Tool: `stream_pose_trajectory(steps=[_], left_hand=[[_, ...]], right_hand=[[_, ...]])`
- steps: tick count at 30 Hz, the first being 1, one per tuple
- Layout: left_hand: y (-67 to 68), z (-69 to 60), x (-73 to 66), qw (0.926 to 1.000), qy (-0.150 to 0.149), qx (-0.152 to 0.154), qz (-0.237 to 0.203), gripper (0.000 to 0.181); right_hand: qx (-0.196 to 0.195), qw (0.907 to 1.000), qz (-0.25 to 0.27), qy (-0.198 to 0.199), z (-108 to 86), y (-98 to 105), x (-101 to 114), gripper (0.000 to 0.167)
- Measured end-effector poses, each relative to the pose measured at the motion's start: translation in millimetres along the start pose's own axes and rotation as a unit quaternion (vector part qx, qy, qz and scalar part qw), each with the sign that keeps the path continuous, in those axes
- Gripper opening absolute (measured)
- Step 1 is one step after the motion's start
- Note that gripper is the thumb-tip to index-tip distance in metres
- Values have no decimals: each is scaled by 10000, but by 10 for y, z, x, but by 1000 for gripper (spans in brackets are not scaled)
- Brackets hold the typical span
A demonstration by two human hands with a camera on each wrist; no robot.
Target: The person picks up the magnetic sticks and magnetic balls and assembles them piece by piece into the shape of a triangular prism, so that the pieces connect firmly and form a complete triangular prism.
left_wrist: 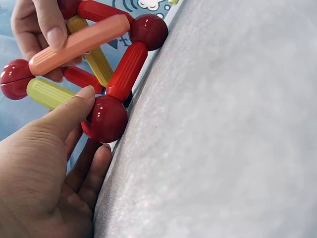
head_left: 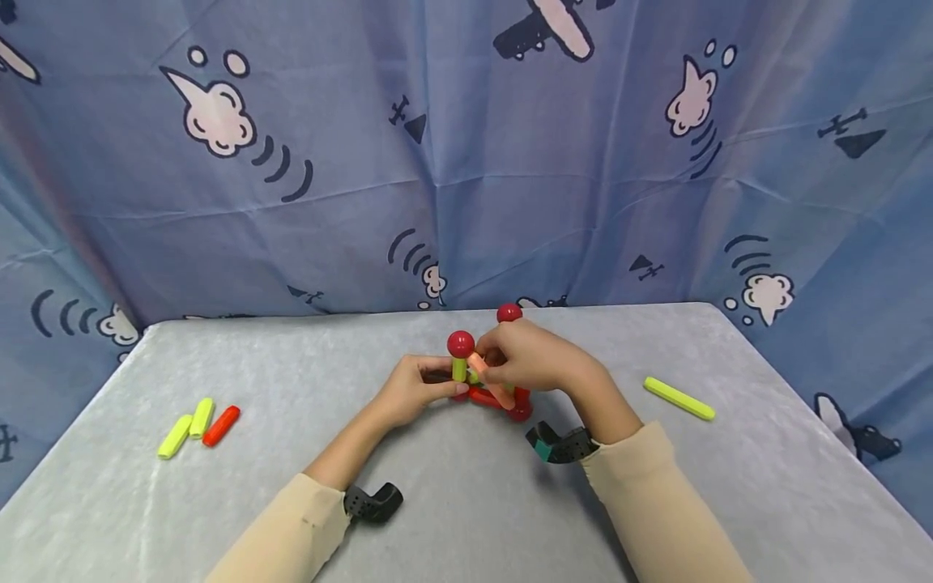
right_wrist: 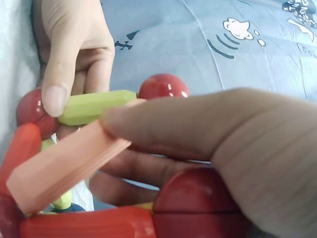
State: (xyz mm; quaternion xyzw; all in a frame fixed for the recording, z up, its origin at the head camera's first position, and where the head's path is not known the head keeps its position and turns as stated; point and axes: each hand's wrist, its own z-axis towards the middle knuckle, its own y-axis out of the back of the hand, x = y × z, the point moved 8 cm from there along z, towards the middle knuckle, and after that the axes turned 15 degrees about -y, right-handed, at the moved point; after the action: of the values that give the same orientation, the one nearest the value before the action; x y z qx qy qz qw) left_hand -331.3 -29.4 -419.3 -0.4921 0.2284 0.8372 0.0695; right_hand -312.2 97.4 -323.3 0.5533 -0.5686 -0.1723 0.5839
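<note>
Between both hands stands a frame of red balls and ribbed rods. My left hand [head_left: 408, 395] holds its near left corner; in the left wrist view the thumb lies by a lower red ball [left_wrist: 106, 119], fingers behind and below. An upright yellow-green rod [head_left: 459, 370] joins that ball to an upper red ball [head_left: 461, 344]. My right hand [head_left: 543, 356] pinches a salmon-orange rod [left_wrist: 81, 43] between thumb and fingers. This rod slants across the frame's near side, one end close to the upper ball; whether it touches cannot be told. A red rod [left_wrist: 128, 72] runs along the bottom.
On the left of the grey-white table [head_left: 291, 518] lie two short yellow-green rods [head_left: 175, 437] and a red rod [head_left: 222, 426]. A longer yellow-green rod [head_left: 679, 398] lies at the right. A blue patterned curtain [head_left: 350, 162] hangs behind the table's back edge.
</note>
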Motion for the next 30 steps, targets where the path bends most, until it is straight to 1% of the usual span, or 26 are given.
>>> stream_pose_trajectory(steps=[2,3,7,9,10,15,16,18,21,23,25,27,29,30], left_hand=[[4,-3,-6,10000,-13,-19,-25,33],[5,-4,-9,10000,-10,-27,-27,33],[7,-2,-15,10000,64,-23,-45,32],[3,-4,-13,10000,89,3,-35,32],[1,-5,-8,9999,97,14,-32,32],[-4,-11,23,9999,112,12,-46,33],[8,-9,17,9999,108,5,-59,33],[31,-4,4,9999,80,-14,-64,33],[64,0,-13,9999,43,-95,-29,32],[70,-7,-11,9999,42,-126,6,31],[66,-18,8,9998,105,-140,52,31],[49,-24,23,9998,173,-106,92,32],[40,-22,26,9996,221,-89,161,33],[41,-15,28,9995,246,-105,192,33]], right_hand=[[-90,9999,-58,-70,0,1,15,13],[-134,9998,-107,-120,-3,3,22,13],[-279,9987,-313,-286,8,7,18,11],[-303,9984,-364,-321,11,6,11,8],[-306,9983,-372,-326,15,3,6,9],[-187,9992,-248,-254,19,-17,-15,13],[-155,9994,-196,-241,20,-8,-14,13],[-217,9995,-112,-180,12,43,-8,14],[-561,9984,60,-87,-42,189,-28,23],[-979,9946,320,-125,-109,333,-73,28],[-1407,9871,680,-342,-197,476,-170,29],[-1730,9775,1013,-655,-290,588,-310,30],[-1846,9709,1176,-967,-364,642,-478,32],[-1749,9709,1208,-1100,-388,636,-565,32]])
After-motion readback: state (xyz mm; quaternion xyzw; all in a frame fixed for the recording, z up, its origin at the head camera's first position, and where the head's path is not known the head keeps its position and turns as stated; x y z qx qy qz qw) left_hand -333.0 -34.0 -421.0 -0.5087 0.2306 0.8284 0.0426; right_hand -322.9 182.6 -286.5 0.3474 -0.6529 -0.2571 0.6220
